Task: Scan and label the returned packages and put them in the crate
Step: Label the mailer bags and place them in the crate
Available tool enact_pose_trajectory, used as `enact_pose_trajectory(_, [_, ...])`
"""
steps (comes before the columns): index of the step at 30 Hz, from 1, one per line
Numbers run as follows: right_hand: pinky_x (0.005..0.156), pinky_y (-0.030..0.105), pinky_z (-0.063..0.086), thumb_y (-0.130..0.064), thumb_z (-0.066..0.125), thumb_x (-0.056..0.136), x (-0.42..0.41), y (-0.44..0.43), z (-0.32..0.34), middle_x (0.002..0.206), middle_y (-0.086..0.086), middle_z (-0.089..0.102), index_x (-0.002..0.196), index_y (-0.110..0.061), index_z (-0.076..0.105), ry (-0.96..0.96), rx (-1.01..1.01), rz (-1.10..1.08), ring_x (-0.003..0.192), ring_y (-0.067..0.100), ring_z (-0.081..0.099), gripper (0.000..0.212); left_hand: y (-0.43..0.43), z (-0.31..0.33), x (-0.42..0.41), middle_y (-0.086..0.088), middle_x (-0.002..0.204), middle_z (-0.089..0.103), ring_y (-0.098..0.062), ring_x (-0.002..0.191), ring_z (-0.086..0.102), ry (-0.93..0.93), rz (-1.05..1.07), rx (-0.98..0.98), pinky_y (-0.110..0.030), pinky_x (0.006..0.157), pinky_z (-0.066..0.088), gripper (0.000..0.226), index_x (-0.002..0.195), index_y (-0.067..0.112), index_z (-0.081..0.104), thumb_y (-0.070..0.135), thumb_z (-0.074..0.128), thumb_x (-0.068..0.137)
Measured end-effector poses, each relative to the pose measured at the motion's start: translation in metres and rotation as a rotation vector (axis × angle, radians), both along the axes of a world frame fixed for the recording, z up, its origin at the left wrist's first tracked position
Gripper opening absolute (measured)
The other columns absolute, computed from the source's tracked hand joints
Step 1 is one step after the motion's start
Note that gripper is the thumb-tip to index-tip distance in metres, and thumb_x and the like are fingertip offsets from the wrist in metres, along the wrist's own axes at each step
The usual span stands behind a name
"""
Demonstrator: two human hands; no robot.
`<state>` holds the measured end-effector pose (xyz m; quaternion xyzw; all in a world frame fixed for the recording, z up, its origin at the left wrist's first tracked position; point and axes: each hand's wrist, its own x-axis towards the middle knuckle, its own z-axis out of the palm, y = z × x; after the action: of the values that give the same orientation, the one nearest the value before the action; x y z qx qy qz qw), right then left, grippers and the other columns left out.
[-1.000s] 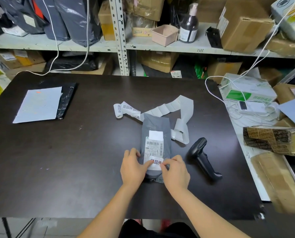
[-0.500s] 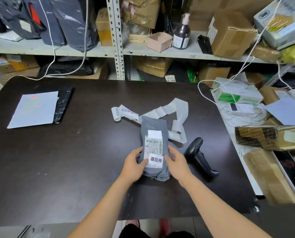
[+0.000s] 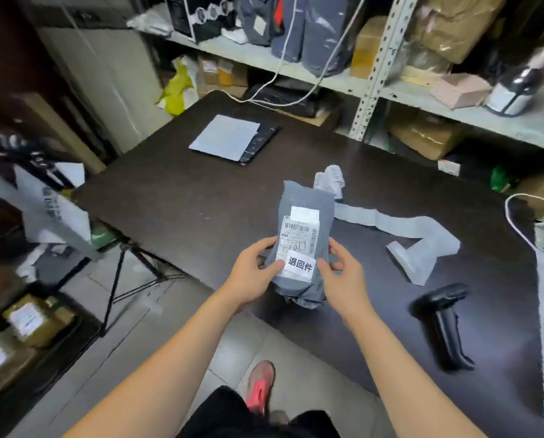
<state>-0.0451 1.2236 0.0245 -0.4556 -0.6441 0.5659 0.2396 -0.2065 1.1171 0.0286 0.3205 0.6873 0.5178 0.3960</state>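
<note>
We grip the grey package [image 3: 305,248] with left hand [image 3: 254,275] and right hand [image 3: 343,278] curled round its sides, over the table [image 3: 201,216] edge, long axis pointing away, label up

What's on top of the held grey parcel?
On the grey parcel: a barcode shipping label, a blank white sticker above it, a 退回件 sticker over its lower edge. Contents hidden.

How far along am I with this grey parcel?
Done: the white return sticker sits on the grey plastic mailer bag, and the black handheld scanner lies on the dark table. In hand: left hand and right hand hold the bag. Left: placing it in the crate, not clearly in view.
</note>
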Motion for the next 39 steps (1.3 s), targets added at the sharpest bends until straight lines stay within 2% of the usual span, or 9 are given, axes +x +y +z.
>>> enact_pose_trajectory(6, [0.063,0.006,0.051,-0.007,0.059,0.096,-0.066,-0.071,0.013,0.098,-0.052,0.059,0.116,-0.059,0.051,0.049,0.089,0.328,0.088,-0.013,0.064,0.056,-0.118,0.025,-0.026,0.004,0.127,0.066,-0.01,0.113,0.065,0.064,0.312,-0.007,-0.028,0.097,0.054,0.046,0.137,0.021,0.056,0.005,0.064,0.094])
enact_pose_trajectory(9, [0.066,0.011,0.055,-0.009,0.063,0.095,-0.106,-0.116,0.014,0.095,-0.045,0.064,0.131,-0.044,0.055,0.058,0.103,0.469,0.085,-0.007,0.066,0.051,-0.181,0.032,-0.045,0.003,0.131,0.064,-0.011,0.119,0.061,0.099,0.464,-0.036,-0.029,0.102,0.05,0.048,0.139,0.018,0.055,0.004,0.064,0.094])
enact_pose_trajectory(14, [0.064,0.012,0.055,-0.009,0.067,0.093,-0.184,-0.201,0.022,0.082,-0.028,0.072,0.136,-0.028,0.058,0.057,0.131,0.697,0.078,-0.004,0.069,0.048,-0.286,0.03,-0.085,0.003,0.127,0.065,-0.008,0.112,0.063,0.099,0.672,-0.02,-0.017,0.088,0.053,0.049,0.14,0.017,0.055,0.003,0.064,0.094])
enact_pose_trajectory(17, [0.064,0.006,0.05,-0.012,0.069,0.092,-0.231,-0.258,0.023,0.093,-0.024,0.068,0.139,-0.025,0.058,0.049,0.173,0.798,0.08,-0.007,0.065,0.05,-0.348,0.021,-0.117,0.006,0.127,0.065,0.0,0.108,0.062,0.108,0.757,-0.022,-0.014,0.086,0.052,0.048,0.138,0.02,0.056,0.004,0.064,0.094])
enact_pose_trajectory(23, [0.068,0.006,0.049,-0.011,0.07,0.091,-0.329,-0.38,0.003,0.112,-0.008,0.071,0.137,-0.019,0.059,-0.027,0.187,0.941,0.082,-0.005,0.066,0.048,-0.475,-0.016,-0.186,0.008,0.125,0.065,-0.012,0.104,0.064,0.078,0.917,-0.081,-0.013,0.077,0.052,0.049,0.137,0.024,0.057,0.008,0.067,0.092])
enact_pose_trajectory(28, [0.074,0.023,0.056,-0.01,0.07,0.09,-0.4,-0.472,-0.027,0.109,-0.019,0.068,0.133,-0.024,0.061,-0.09,0.212,1.099,0.08,0.01,0.066,0.046,-0.567,-0.055,-0.23,0.009,0.118,0.066,-0.004,0.089,0.056,0.005,1.056,-0.122,-0.008,0.07,0.047,0.046,0.133,0.026,0.059,0.007,0.067,0.092])
enact_pose_trajectory(31, [0.067,0.01,0.049,-0.012,0.07,0.09,-0.444,-0.518,-0.056,0.102,-0.027,0.063,0.136,-0.024,0.06,-0.154,0.202,1.187,0.083,0.005,0.064,0.048,-0.61,-0.084,-0.256,0.01,0.117,0.068,-0.001,0.092,0.06,-0.08,1.127,-0.136,-0.01,0.071,0.05,0.046,0.13,0.03,0.06,0.006,0.067,0.091])
enact_pose_trajectory(35, [0.076,0.019,0.054,-0.01,0.073,0.089,-0.518,-0.574,-0.111,0.106,-0.014,0.066,0.135,-0.019,0.06,-0.196,0.185,1.284,0.082,0.0,0.063,0.049,-0.662,-0.134,-0.309,0.026,0.103,0.07,0.003,0.095,0.064,-0.089,1.199,-0.191,-0.007,0.078,0.046,0.054,0.113,0.046,0.061,-0.002,0.066,0.088])
enact_pose_trajectory(39, [0.094,0.025,0.052,-0.007,0.074,0.088,-0.594,-0.627,-0.182,0.116,-0.011,0.064,0.133,-0.012,0.061,-0.234,0.125,1.368,0.097,0.005,0.062,0.047,-0.711,-0.195,-0.371,0.016,0.11,0.07,-0.009,0.103,0.063,-0.099,1.264,-0.318,-0.011,0.086,0.045,0.05,0.121,0.036,0.062,0.001,0.068,0.086])
